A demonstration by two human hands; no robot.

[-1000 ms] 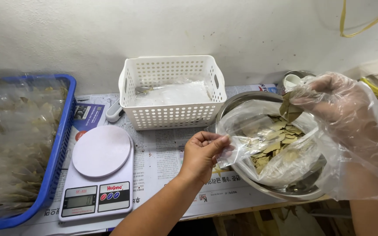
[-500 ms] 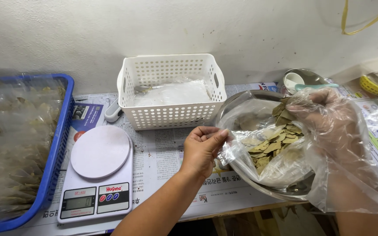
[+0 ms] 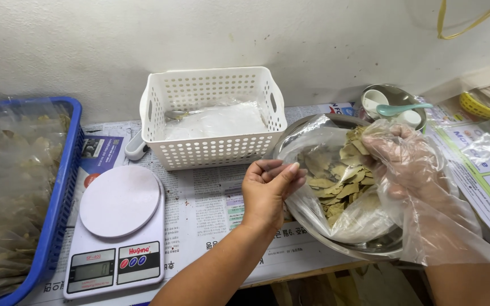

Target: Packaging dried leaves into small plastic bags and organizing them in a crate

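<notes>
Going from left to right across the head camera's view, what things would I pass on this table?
Blue crate of bagged leaves → white kitchen scale → white perforated basket → bare left hand pinching a clear bag of dried leaves → gloved right hand over the metal bowl → yellow basket.

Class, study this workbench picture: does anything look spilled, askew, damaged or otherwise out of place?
Nothing stands out as spilled or damaged. The dried leaves stay inside the clear bag over the metal bowl; the scale and white basket sit level.
</notes>
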